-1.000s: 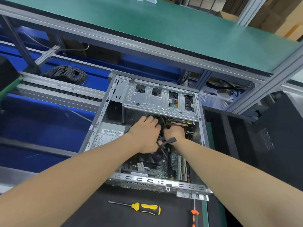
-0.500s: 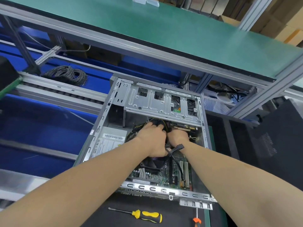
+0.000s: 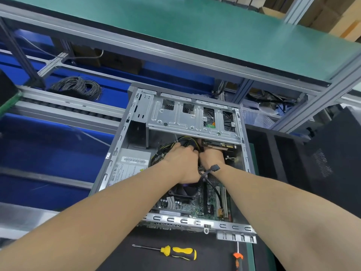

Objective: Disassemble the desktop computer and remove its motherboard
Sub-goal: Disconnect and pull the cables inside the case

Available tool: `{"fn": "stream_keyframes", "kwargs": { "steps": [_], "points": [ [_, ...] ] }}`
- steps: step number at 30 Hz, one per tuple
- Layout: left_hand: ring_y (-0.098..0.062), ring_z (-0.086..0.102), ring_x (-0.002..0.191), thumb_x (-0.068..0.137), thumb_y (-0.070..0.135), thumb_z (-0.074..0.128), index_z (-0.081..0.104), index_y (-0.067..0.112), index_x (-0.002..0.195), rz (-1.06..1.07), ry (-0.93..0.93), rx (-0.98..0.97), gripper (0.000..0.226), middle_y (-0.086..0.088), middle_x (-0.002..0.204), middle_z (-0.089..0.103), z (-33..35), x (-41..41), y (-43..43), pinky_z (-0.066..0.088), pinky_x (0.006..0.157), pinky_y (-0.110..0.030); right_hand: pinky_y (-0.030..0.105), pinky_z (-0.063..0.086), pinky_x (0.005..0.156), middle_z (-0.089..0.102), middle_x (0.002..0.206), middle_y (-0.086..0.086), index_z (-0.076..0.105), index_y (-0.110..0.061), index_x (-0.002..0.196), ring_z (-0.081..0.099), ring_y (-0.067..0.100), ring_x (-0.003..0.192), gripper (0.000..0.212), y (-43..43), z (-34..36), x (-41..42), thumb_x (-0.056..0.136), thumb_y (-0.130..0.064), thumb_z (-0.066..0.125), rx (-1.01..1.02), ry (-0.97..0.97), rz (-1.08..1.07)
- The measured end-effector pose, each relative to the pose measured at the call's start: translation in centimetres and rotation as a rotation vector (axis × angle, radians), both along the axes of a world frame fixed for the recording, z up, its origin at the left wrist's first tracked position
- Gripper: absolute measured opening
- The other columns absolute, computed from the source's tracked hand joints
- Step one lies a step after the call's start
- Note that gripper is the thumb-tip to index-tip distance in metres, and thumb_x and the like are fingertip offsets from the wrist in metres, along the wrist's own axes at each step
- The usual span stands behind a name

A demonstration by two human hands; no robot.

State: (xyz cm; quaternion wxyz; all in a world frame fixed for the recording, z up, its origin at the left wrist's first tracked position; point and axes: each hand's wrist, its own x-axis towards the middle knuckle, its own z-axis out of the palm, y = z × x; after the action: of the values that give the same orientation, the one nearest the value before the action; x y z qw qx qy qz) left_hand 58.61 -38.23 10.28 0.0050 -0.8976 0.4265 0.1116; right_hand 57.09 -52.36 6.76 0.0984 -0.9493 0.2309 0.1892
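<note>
An open grey computer case lies on its side on the dark mat. The green motherboard shows in its near half, with a fan beside it. Both hands reach deep inside, under the silver drive cage. My left hand grips a bundle of black and yellow cables. My right hand is curled round something beside the bundle; its fingers are hidden. A black cable with a flat plug lies across my right wrist.
The power supply with its label fills the case's left side. A yellow-handled screwdriver and an orange-handled tool lie on the mat in front. A coil of grey wire sits on the blue shelf at back left. A black panel stands at right.
Both hands have pushed further back into the case toward the drive cage, and the left one now holds the cable bundle. The loose black cable has straightened along the board.
</note>
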Motion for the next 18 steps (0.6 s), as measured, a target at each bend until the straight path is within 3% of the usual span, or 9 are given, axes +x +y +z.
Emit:
{"fn": "stream_keyframes", "kwargs": {
  "steps": [8,14,16,18],
  "points": [
    [-0.033,0.060,0.112,0.091,0.064,0.050,0.056,0.009,0.129,-0.003,-0.007,-0.002,0.067,-0.013,0.125,0.059,-0.01,-0.02,-0.01,0.034,0.107,-0.046,0.028,0.042,0.072,0.070,0.119,0.015,0.066,-0.005,0.110,0.068,0.031,0.108,0.029,0.27,0.34,-0.09,0.107,-0.005,0.037,0.014,0.002,-0.001],
    [-0.033,0.060,0.112,0.091,0.066,0.048,0.056,0.009,0.128,0.012,0.017,-0.003,0.069,-0.013,0.124,0.059,0.07,-0.06,0.24,0.035,0.107,-0.046,0.031,0.041,0.071,0.069,0.118,0.015,0.067,-0.004,0.118,0.067,0.032,0.109,0.032,0.55,0.89,-0.17,0.107,-0.007,0.037,-0.004,0.029,0.019],
    [-0.033,0.060,0.110,0.088,0.070,0.049,0.058,0.010,0.126,0.032,0.044,-0.043,0.072,-0.012,0.121,0.060,0.25,-0.37,0.44,0.040,0.103,-0.045,0.029,0.040,0.071,0.069,0.115,0.015,0.066,-0.006,0.111,0.066,0.031,0.109,0.031,0.11,0.68,-0.31,0.109,-0.017,0.037,0.068,-0.003,-0.024],
    [-0.034,0.059,0.109,0.084,0.071,0.055,0.058,0.008,0.125,0.085,0.071,-0.125,0.075,-0.014,0.122,0.055,0.25,-0.85,0.77,0.048,0.093,-0.043,0.031,0.041,0.074,0.068,0.117,0.017,0.065,-0.006,0.121,0.064,0.032,0.110,0.037,0.19,1.01,-0.40,0.111,-0.028,0.037,0.107,-0.065,-0.095]
  ]
}}
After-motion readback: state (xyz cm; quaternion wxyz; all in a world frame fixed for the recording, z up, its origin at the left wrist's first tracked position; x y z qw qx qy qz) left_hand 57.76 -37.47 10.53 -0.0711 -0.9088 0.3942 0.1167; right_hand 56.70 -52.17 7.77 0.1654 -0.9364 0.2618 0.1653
